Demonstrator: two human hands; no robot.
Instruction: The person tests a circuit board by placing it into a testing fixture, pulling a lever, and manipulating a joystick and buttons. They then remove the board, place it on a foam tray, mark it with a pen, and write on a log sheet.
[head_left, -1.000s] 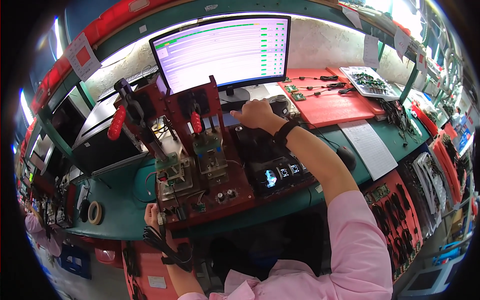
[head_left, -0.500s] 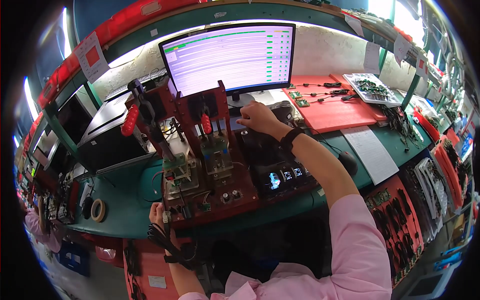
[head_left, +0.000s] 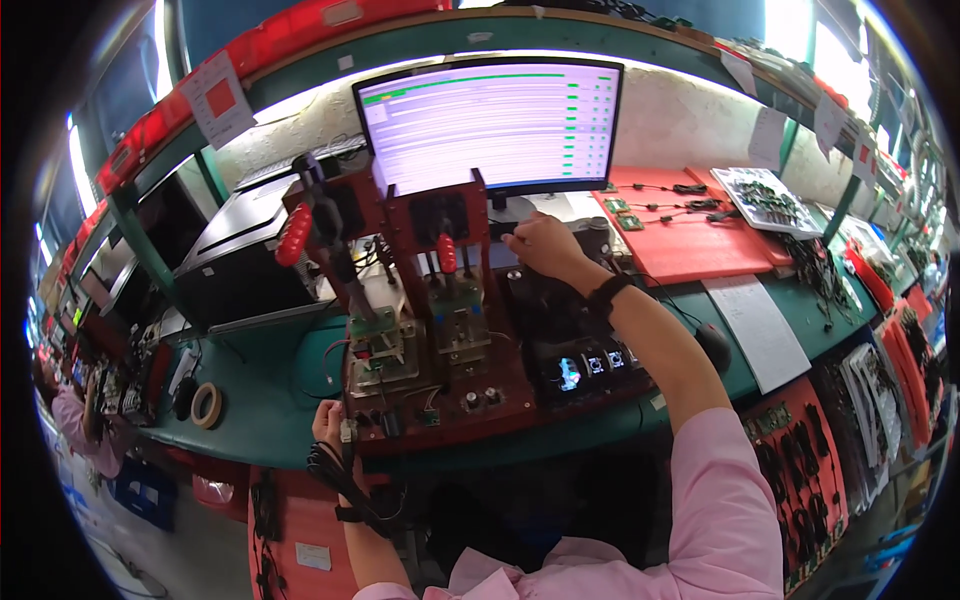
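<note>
My left hand (head_left: 326, 422) is closed at the front left edge of a dark red test fixture (head_left: 520, 400), its fingers curled around a black cable (head_left: 335, 470). The coiled cable hangs over my wrist, and a pale connector (head_left: 348, 431) shows beside the fingers. Farther off, my right hand (head_left: 548, 246) is bent into a loose fist above the back of a black box (head_left: 545, 305), near the monitor's foot. Its fingertips are hidden. Two toggle clamps with red handles (head_left: 293, 234) (head_left: 446, 253) stand over green circuit boards (head_left: 378, 330) in the fixture.
A lit monitor (head_left: 490, 125) stands behind the fixture. Red foam (head_left: 690, 245) with boards and cables, a paper sheet (head_left: 757, 330) and a mouse (head_left: 713, 347) lie to the right. At left are a black computer case (head_left: 240, 270) and a tape roll (head_left: 205, 406). Another person's pink sleeve (head_left: 75, 415) shows far left.
The whole view has shifted, so the bench sits farther right and slightly lower in the picture. Both hands keep about the same places relative to the fixture and black box.
</note>
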